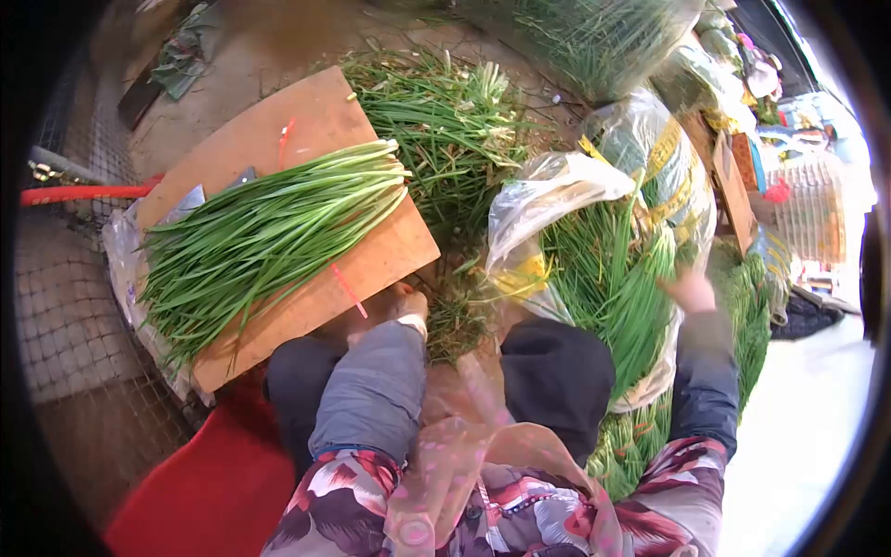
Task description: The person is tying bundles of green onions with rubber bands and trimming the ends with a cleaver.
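Note:
My right hand (691,291), blurred by motion, is at the side of loose garlic chives (640,302) in an open clear plastic bag (520,209). Its fingertips overlap the leaves. Just off the near right edge of a wooden board (399,246), my left hand (409,304) is low with its fingers curled; what they hold, if anything, is hidden. A thick bundle of garlic chives (278,232) lies across the board, its pale cut ends pointing right. Red ties (350,291) stick out from under that bundle, and part of a metal blade (186,204) shows behind it.
Loose chives and trimmings (436,121) cover the ground behind the board. More plastic-wrapped greens (594,42) stand at the back, and further chives (640,436) lie by my right leg. Wire mesh (70,306) runs along the left, near a red cloth (209,464).

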### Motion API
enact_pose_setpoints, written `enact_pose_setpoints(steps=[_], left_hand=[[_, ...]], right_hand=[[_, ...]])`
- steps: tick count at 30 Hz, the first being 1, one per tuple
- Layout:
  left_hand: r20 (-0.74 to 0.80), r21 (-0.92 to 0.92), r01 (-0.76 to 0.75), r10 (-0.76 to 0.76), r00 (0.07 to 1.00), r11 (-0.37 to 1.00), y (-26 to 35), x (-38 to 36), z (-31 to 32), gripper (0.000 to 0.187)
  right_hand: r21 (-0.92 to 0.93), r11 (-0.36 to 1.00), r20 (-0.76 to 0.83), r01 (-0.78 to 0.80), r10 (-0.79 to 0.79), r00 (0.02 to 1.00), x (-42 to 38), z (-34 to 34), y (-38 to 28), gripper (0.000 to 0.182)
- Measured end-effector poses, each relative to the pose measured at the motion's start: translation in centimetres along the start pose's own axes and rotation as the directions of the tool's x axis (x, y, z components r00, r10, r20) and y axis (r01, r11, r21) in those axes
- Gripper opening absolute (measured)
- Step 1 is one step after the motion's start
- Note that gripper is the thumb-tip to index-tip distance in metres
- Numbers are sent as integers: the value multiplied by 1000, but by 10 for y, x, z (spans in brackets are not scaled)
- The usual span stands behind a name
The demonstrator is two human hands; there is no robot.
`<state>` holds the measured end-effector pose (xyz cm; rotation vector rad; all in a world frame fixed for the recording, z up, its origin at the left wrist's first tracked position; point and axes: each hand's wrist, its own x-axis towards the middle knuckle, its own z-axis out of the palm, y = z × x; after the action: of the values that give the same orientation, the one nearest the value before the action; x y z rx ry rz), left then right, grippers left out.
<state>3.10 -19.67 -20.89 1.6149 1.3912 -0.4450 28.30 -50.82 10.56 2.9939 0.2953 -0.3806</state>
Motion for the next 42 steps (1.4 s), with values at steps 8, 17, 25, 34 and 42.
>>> enact_pose_setpoints(steps=[8,17,25,34,42], left_hand=[[-225,-286,-89,23,974,954,-13,47,10,45],[-541,-573,-322,-52,840,754,20,100,30,53],[-99,-966,-99,12,995,239,91,81,73,58],[-423,-459,-351,146,894,816,85,100,122,36],[119,-973,184,378,918,-141,125,84,145,51]], right_hand=[[945,326,102,-6,-276,956,154,18,-185,96],[812,526,416,-254,-216,883,343,138,-253,121],[589,684,186,431,-633,751,435,121,-396,114],[476,712,405,516,-698,590,529,332,-465,112],[236,816,667,528,-531,523,404,220,-259,84]])
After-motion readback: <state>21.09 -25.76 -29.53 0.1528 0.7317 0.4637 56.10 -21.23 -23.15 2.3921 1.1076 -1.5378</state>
